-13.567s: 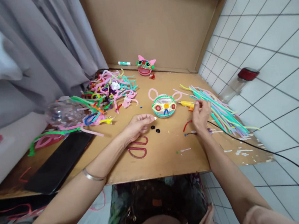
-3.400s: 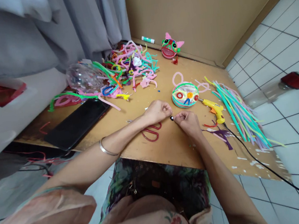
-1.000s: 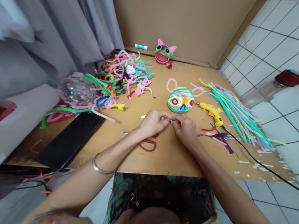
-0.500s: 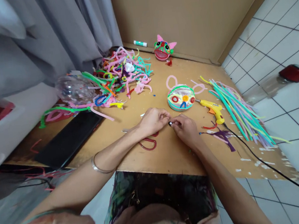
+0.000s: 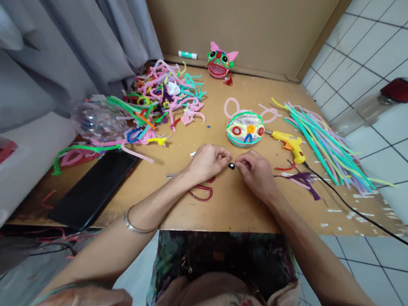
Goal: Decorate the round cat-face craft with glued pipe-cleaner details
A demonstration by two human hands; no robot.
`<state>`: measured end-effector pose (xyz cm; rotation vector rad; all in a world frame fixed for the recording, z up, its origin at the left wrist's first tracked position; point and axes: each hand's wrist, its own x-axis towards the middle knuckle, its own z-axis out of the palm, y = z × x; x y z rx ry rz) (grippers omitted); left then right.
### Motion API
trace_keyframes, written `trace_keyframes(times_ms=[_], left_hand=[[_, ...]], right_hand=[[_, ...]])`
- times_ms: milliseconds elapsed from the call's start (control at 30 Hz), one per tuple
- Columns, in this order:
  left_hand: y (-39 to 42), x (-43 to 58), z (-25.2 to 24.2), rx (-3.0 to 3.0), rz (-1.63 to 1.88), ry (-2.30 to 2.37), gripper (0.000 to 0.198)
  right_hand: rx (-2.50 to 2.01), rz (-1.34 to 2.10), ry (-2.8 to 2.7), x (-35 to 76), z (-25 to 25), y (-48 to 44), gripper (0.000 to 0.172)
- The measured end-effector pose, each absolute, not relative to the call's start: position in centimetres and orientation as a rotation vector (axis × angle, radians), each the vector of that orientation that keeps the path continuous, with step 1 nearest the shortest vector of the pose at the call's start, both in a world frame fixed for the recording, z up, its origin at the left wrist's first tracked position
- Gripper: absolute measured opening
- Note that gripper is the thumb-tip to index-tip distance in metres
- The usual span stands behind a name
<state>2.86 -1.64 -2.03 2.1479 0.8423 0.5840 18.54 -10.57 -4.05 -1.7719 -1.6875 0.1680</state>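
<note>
My left hand (image 5: 208,161) and my right hand (image 5: 254,169) meet fingertip to fingertip low over the cardboard board (image 5: 233,209). Both are pinched closed. A small black eye bead (image 5: 231,166) sits between the fingertips, at the tip of my right fingers. What my left fingers pinch is hidden. Red pipe-cleaner loops (image 5: 201,193) lie under my left wrist. Just beyond the hands lies a round pipe-cleaner face with pink ears (image 5: 243,128).
A yellow glue gun (image 5: 289,143) with a black cord (image 5: 364,217) lies right of the face, then a bundle of straight pipe cleaners (image 5: 322,143). At the far left are a tangled pipe-cleaner heap (image 5: 163,98), a clear bag (image 5: 98,121) and a black slab (image 5: 95,188). A second face (image 5: 220,64) and a glue stick (image 5: 187,54) lie at the back.
The hands stay together over the same spot. The fingertips have drawn slightly apart, so the black eye bead shows more plainly between them. The view has shifted a little.
</note>
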Motion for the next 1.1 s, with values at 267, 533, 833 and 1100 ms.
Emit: trace_keyframes(times_ms=[267, 533, 833, 1100], left_hand=[[-1.58, 2.68, -1.86, 2.169, 0.552, 0.838, 0.024], [-1.52, 2.81, -2.39, 2.15, 0.555, 0.817, 0.023], [-1.45, 2.66, -2.25, 2.091, 0.57, 0.816, 0.024], [-1.46, 2.76, -2.48, 2.061, 0.57, 0.797, 0.025]], right_hand=[[-1.811, 0.027, -1.778, 18.34, -4.5, -10.12, 0.011], [-1.83, 0.0, -1.818, 18.27, -4.64, -9.78, 0.012], [-1.826, -0.004, -1.79, 18.31, -4.38, -9.93, 0.019], [-1.815, -0.003, -1.795, 18.53, -4.49, -10.07, 0.023]])
